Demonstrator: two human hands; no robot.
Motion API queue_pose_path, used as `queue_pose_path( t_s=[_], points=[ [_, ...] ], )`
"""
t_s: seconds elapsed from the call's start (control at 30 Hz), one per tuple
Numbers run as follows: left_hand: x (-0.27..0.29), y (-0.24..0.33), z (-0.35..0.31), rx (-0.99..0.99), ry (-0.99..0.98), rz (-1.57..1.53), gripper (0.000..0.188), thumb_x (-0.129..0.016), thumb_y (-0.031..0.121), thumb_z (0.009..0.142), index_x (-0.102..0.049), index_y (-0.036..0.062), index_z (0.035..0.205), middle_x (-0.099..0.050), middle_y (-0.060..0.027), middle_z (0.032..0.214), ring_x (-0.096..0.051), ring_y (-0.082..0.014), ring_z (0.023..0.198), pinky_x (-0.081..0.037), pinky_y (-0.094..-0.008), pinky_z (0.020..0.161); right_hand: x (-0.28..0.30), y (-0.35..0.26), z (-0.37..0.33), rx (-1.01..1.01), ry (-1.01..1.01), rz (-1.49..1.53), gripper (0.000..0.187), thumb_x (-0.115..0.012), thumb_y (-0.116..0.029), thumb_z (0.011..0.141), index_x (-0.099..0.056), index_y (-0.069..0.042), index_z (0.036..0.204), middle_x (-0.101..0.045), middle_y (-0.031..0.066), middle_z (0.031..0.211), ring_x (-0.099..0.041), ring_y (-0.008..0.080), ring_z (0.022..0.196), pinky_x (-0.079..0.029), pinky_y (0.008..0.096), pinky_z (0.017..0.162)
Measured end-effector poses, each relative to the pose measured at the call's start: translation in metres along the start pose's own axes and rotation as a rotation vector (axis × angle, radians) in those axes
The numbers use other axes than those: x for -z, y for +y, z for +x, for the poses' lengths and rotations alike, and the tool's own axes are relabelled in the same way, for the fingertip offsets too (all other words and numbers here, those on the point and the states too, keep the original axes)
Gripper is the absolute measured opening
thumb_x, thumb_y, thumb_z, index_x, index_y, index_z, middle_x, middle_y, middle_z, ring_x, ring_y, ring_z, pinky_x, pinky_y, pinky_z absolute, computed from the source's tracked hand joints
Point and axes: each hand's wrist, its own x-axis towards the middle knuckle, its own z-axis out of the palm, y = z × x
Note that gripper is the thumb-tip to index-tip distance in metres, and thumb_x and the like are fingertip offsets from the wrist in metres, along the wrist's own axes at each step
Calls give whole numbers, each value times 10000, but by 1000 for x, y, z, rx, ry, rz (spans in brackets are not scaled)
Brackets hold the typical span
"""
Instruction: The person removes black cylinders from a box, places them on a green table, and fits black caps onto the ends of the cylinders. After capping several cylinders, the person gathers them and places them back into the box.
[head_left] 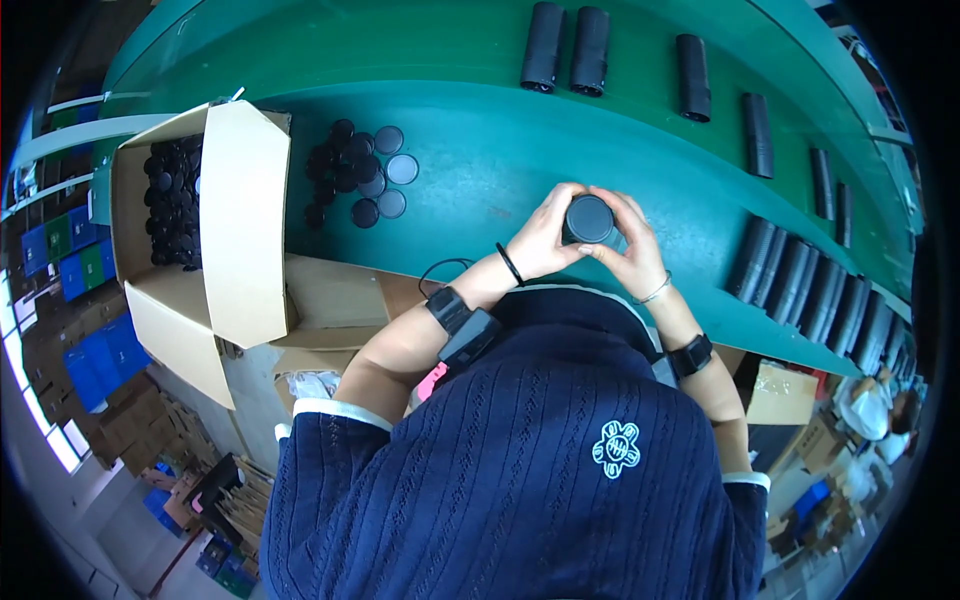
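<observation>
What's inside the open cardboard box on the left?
A pile of round black discs in the cardboard box. The flap hides the right part of the interior, and the discs cover whatever lies beneath them.

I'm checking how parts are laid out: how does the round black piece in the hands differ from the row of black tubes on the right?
The round black piece shows its circular end, while the row of black tubes shows long sides. The piece is held by the left hand and right hand; the tubes lie untouched, side by side, on the table. Both look dark.
</observation>
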Motion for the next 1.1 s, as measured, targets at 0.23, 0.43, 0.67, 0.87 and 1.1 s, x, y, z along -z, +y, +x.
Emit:
queue_pose_path(
  t_s=[0.23, 0.43, 0.67, 0.87, 1.1],
  points=[
    [1, -3, 0, 74, -43, -53, 645, -794, 133, 656, -456, 43, 1198, -537, -152, 1139, -559, -324, 1074, -453, -388, 897, 1, -11, 4, 56, 8, -62, 696, -814, -190, 671, -501, -39, 1273, -507, 126, 1225, -527, 262, 1136, -452, 356, 954],
    [1, 1, 2, 112, -58, -126, 666, -791, 125, 655, -452, 40, 1222, -550, -146, 1154, -571, -310, 1071, -459, -376, 894, 1, 1, 1, -7, 51, 93, 656, -839, -174, 652, -521, -24, 1206, -519, 105, 1145, -549, 238, 1102, -490, 354, 917],
    [8, -5, 7, 102, 170, -53, 698, -832, 127, 571, -477, 52, 1167, -512, -133, 1094, -484, -317, 1094, -403, -404, 935, 6, -6, 17, -70, 17, 86, 655, -838, -182, 646, -524, -58, 1207, -484, 84, 1157, -512, 228, 1102, -470, 363, 940],
    [19, -1, 6, 42, -23, 59, 850, -834, 201, 611, -400, 19, 1319, -510, -176, 1214, -535, -348, 1112, -456, -399, 923, 3, 12, 27, -36, -65, 164, 798, -829, -171, 646, -448, -74, 1339, -478, 94, 1218, -474, 227, 1176, -427, 368, 989],
    [7, -2, 1, 127, 135, -10, 714, -775, 143, 675, -401, 4, 1267, -547, -226, 1159, -553, -387, 1083, -479, -418, 892, -6, 8, 28, -69, -66, 204, 702, -823, -119, 652, -481, -48, 1260, -544, 91, 1225, -534, 200, 1143, -449, 326, 959]
  ],
)
